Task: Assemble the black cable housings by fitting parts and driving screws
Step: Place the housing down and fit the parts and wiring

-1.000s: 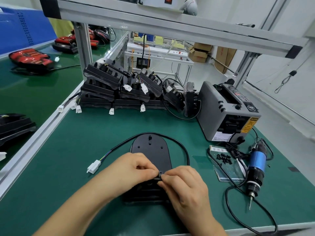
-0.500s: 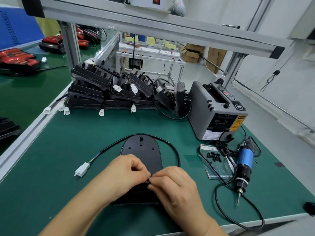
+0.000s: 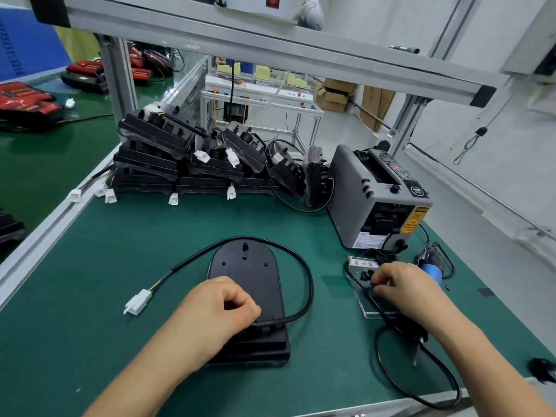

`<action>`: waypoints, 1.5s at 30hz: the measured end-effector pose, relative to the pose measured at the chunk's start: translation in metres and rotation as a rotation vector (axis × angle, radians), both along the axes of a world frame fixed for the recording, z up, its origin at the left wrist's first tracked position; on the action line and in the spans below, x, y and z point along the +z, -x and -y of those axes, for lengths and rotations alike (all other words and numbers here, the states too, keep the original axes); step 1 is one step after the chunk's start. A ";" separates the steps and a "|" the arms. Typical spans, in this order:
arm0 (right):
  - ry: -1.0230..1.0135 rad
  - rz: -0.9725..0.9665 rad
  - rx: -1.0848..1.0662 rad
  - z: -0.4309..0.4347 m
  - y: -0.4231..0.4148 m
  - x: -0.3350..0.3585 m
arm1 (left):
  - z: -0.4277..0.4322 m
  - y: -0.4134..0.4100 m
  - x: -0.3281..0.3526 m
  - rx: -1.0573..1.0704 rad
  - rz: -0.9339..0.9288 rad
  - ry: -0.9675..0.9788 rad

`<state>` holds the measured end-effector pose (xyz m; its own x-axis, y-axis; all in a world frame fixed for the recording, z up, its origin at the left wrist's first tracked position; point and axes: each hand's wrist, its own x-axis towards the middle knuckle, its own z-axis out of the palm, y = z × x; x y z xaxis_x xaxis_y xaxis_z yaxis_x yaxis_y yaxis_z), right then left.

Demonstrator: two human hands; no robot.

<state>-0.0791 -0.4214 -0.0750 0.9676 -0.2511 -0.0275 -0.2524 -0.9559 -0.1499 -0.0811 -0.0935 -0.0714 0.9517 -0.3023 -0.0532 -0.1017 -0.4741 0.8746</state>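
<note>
The counter (image 3: 120, 281) is covered in a matt green mat, edged by rails (image 3: 45, 233) of brushed, silvery aluminium. The housing (image 3: 243, 266) is smooth black moulded plastic with a dull satin sheen. Its cable (image 3: 304, 275) has a smooth rubbery black sheath and ends in a glossy white plastic connector (image 3: 137, 301). The tape dispenser (image 3: 352, 188) has a matt grey casing, and the screwdriver (image 3: 431, 270) a shiny blue barrel.

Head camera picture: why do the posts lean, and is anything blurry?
Head view: the wide lens tips the posts outward; light is soft, with faint shadows under the left hand gripping the cable; the right hand by the screws looks slightly smeared.
</note>
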 end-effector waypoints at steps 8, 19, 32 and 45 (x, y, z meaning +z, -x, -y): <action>0.074 0.053 0.094 0.005 -0.008 -0.018 | 0.002 0.001 0.002 0.014 0.001 0.000; -0.622 0.190 0.322 -0.103 0.031 0.036 | 0.000 0.000 0.003 -0.014 -0.006 -0.007; -0.587 -0.070 0.362 -0.157 0.025 0.034 | -0.002 0.001 -0.004 -0.059 0.089 -0.008; -0.555 -0.336 0.340 -0.156 0.003 0.048 | 0.002 0.004 -0.015 -0.086 0.234 -0.077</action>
